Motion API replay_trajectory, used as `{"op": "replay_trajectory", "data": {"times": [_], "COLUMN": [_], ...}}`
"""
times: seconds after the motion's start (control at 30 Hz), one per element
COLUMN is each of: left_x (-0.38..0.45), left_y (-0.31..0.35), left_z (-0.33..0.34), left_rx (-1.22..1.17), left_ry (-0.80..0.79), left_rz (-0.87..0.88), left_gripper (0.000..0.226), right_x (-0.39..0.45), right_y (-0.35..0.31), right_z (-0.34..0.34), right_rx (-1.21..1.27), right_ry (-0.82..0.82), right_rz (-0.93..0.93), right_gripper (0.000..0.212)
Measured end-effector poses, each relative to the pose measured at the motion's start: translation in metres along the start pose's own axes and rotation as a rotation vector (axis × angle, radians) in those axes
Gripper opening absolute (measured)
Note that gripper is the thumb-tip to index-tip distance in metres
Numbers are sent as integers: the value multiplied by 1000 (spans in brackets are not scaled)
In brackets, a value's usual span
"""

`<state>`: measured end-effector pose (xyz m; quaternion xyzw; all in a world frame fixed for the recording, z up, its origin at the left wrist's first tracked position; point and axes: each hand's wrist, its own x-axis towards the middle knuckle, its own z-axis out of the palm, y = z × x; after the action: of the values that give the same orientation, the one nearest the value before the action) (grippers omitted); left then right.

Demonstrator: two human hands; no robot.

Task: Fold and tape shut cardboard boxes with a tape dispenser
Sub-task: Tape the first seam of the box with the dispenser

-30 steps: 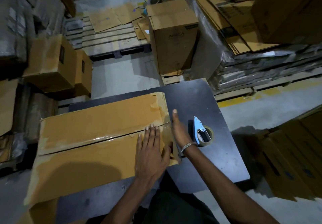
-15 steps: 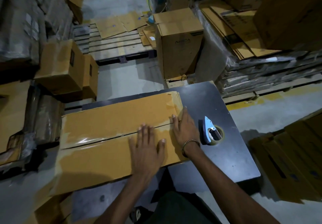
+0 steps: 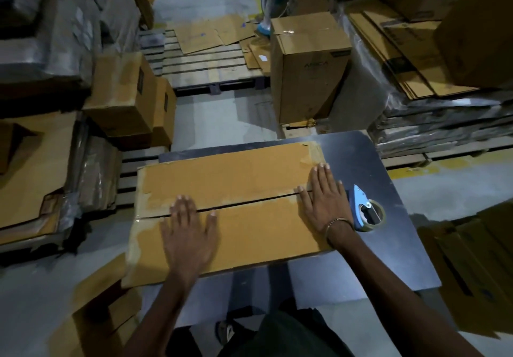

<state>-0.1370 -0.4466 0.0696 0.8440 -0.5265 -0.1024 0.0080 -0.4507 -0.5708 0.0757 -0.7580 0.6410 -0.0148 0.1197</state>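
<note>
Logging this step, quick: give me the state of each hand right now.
Left hand: open, flat on the brown cardboard box.
Right hand: open, flat on the box's right end, holding nothing.

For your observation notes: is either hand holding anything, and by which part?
Nothing is held. Left hand and right hand press flat on the box flaps.
</note>
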Motion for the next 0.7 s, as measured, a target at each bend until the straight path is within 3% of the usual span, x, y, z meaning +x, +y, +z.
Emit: {"op": "replay_trajectory", "data": {"times": [0.13,0.27,0.4,0.5,0.63,0.7], "left_x": [19,30,45,53,58,54], "left_y": [-64,-80,-93,-113,-130,-128], "left_z": [-8,-19,-32,-31,-29,-36], "left_rx": [-35,-206,-359,-496,-656,-720], "left_ry": [65,78,70,40,-48,-64], "left_rz": [-173,-284,-357,-323,-293,-324], "left_gripper": [97,96,75,68,87,84], "right_x": [-1,-1,-14,-37,-59,-60], "right_y": [-4,-20,-86,-165,-251,-271], "right_z": [-3,1,16,32,55,61], "right_rx": [-53,-94,-82,-69,-15,-39], "right_ry": [-19,-7,-73,-139,-183,-218], "right_rz": [16,158,258,122,-96,-205], "right_gripper": [80,87,94,91,92,92]}}
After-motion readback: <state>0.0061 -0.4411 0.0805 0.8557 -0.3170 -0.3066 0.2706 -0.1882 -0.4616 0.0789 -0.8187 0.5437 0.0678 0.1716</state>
